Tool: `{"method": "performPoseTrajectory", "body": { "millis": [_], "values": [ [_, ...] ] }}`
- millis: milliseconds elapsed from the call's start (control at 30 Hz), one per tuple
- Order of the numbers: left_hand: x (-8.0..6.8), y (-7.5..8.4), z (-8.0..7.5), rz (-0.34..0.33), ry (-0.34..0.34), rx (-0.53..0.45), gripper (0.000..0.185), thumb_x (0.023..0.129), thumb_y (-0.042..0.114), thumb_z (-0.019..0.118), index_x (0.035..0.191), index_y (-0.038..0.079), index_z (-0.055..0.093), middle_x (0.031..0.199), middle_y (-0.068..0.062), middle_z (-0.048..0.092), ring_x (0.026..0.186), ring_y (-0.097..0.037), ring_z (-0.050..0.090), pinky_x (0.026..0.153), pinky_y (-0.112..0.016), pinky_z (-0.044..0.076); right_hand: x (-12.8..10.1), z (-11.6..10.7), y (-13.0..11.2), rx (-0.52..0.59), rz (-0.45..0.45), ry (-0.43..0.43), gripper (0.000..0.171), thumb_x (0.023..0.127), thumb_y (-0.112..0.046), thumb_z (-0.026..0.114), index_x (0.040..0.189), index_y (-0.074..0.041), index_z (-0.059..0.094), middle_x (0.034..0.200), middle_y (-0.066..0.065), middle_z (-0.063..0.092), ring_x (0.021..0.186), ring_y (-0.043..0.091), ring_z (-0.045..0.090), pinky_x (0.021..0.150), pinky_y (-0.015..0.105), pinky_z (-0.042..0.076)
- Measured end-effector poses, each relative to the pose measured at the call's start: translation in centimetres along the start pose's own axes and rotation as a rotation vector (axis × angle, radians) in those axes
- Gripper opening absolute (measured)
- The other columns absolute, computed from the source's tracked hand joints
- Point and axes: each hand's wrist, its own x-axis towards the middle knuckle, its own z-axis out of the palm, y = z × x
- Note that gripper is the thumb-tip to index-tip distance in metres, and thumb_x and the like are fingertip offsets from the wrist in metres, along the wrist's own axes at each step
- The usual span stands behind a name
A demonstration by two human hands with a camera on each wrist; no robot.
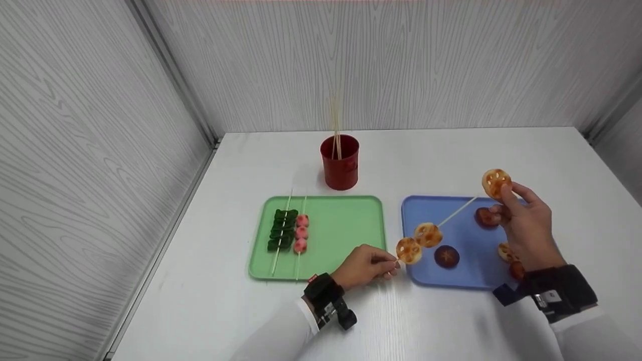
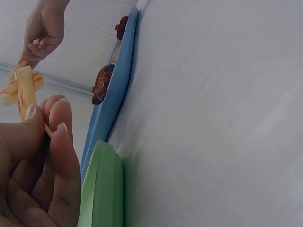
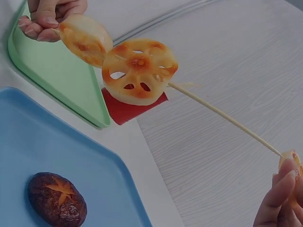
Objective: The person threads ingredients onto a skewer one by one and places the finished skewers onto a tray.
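Above the blue tray (image 1: 416, 278), skewer (image 1: 456, 212) slanting up-right, left hand (image 1: 363, 266) pinching its base, right hand (image 1: 526, 225) pinching lotus slice (image 1: 495, 182) at tip.

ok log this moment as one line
left hand: pinches skewer end | right hand: holds lotus slice at tip | skewer: two slices on | over blue tray

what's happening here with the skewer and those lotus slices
A person is threading lotus root slices onto a bamboo skewer above a blue tray. The left hand pinches the skewer's lower end, where two slices already sit. The right hand holds a third slice at the tip. Mushrooms lie on the blue tray. Two finished skewers rest on the green tray, and a red cup holds spare sticks.
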Motion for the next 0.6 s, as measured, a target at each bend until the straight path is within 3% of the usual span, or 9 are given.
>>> {"method": "performPoseTrajectory", "body": {
  "millis": [367, 600],
  "values": [
    [-0.03, 0.09, 0.14, 0.001, 0.007, -0.017, 0.014, 0.093, 0.005, 0.065, 0.101, -0.002, 0.074, 0.085, -0.013, 0.073, 0.066, -0.006, 0.062, 0.058, -0.016, 0.050, -0.16, -0.07, 0.63, -0.049, 0.017, -0.012, 0.044, 0.086, -0.023, 0.073, 0.122, -0.010, 0.051, 0.078, 0.005, 0.068, 0.061, 0.016, 0.064, 0.055, 0.021, 0.052],
    [-0.03, 0.20, 0.09, -0.009, 0.016, 0.002, 0.015, 0.093, 0.007, 0.065, 0.101, -0.001, 0.074, 0.083, -0.008, 0.073, 0.066, -0.006, 0.062, 0.060, -0.018, 0.052, -0.46, 0.01, 0.66, -0.253, -0.045, 0.028, 0.042, 0.087, -0.029, 0.072, 0.122, -0.015, 0.055, 0.077, 0.004, 0.072, 0.064, 0.013, 0.066, 0.062, 0.019, 0.055]
  ]
}}
